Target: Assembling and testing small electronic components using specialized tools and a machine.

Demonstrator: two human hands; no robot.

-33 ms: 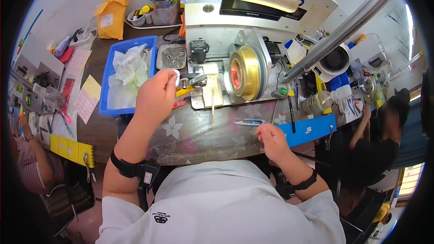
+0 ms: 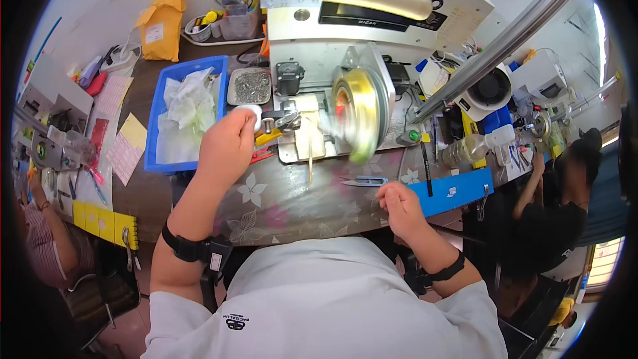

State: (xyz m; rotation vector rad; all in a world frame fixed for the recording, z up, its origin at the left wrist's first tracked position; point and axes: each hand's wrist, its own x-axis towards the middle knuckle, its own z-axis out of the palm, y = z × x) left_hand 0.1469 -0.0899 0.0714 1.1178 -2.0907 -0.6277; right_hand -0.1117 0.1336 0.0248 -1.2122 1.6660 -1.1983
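Note:
My left hand (image 2: 228,143) is closed with its fingertips on a small white round knob-like piece (image 2: 250,113). This sits beside a metal roller (image 2: 268,124) on the left of a tabletop winding machine (image 2: 286,33). At the machine's middle stands a large gold spool (image 2: 362,110), its front face smeared by motion. Left of it a pale block (image 2: 308,134) carries a thin stick pointing toward me. My right hand (image 2: 402,207) rests at the table's front edge, fingers curled; whatever they hold, if anything, is hidden. Just beyond it lies a pair of thread snips (image 2: 372,181).
A blue tray (image 2: 151,134) with crumpled white sheets stands left, beside a dish of small metal parts (image 2: 250,86). Right are a blue board (image 2: 458,193), a black pen-like stick (image 2: 426,169) and a plastic bottle (image 2: 468,149). A slanting metal pole (image 2: 495,46) crosses the right side. Other people sit at both sides.
The gold spool, sharp before, is now blurred by turning. The white knob shows more fully at my left fingertips, which have dropped slightly. My right hand has hardly moved.

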